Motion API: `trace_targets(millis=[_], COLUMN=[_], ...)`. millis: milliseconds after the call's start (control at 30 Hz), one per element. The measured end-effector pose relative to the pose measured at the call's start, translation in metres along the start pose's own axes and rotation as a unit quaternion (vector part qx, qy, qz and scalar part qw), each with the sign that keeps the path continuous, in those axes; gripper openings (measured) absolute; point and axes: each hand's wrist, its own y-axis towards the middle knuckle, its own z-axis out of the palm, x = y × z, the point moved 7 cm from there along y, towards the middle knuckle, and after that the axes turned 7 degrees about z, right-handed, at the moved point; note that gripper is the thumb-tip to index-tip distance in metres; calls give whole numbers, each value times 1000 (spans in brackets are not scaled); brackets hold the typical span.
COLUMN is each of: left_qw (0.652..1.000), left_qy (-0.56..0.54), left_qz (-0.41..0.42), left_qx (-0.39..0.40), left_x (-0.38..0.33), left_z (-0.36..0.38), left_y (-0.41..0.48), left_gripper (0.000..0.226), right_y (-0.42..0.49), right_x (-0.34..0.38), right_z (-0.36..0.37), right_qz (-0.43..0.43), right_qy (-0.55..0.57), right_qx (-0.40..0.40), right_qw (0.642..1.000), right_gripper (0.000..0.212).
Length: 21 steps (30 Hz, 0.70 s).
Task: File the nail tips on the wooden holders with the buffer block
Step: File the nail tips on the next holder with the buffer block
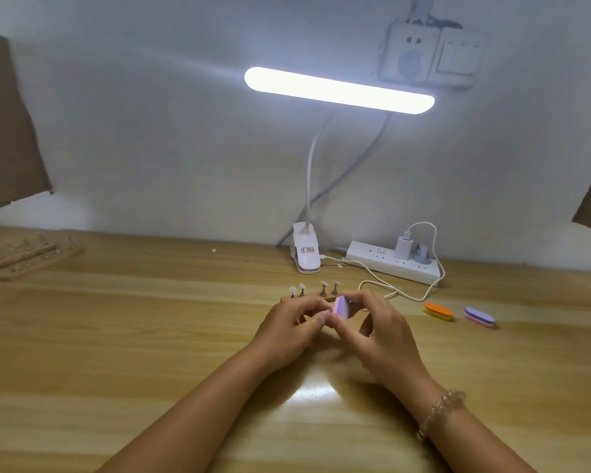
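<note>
Four clear nail tips [302, 287] showed on little pegs along the narrow wooden strip holder [326, 298], just beyond the fingertips of both hands. Right hand [379, 331] had thumb and fingers pinched round the pink-and-lilac oval foam buffer block [341, 307], long axis pointing roughly away from the person, toward the strip. Left hand [287, 327] was curled in right against the buffer block; couldn't tell if it pinched anything. Most tips sat beyond the left hand, so that one was nearer. Two spares lay well off to the right of the right hand: an orange-and-yellow oval block [438, 310] and a purple-and-pink oval block [479, 316].
</note>
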Motion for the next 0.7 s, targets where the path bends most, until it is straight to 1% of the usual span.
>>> trace_targets(millis=[67, 200, 333, 400, 567, 700], left_qw=[1000, 1000, 1000, 999, 998, 999], left_qy=[-12, -14, -15, -25, -41, -26], left_qz=[0, -3, -3, -6, -22, -17], left_qx=[-5, -17, -14, -23, -41, -25], left_x=[1, 3, 3, 3, 5, 3], left_z=[-1, -2, -2, -3, -6, -4], left_y=[0, 1, 1, 0, 0, 0], left_gripper=[25, 23, 24, 23, 21, 19], right_y=[-5, 1, -3, -4, -7, 0], right_x=[11, 3, 7, 9, 14, 3], right_z=[4, 1, 3, 4, 6, 0], right_qz=[-38, -4, -26, -23, -38, 8], right_qy=[-18, -4, -36, -39, -53, -64], right_qx=[8, 1, 14, 17, 23, -1], right_qw=[999, 1000, 999, 999, 998, 998], right_gripper=[35, 38, 44, 46, 45, 40])
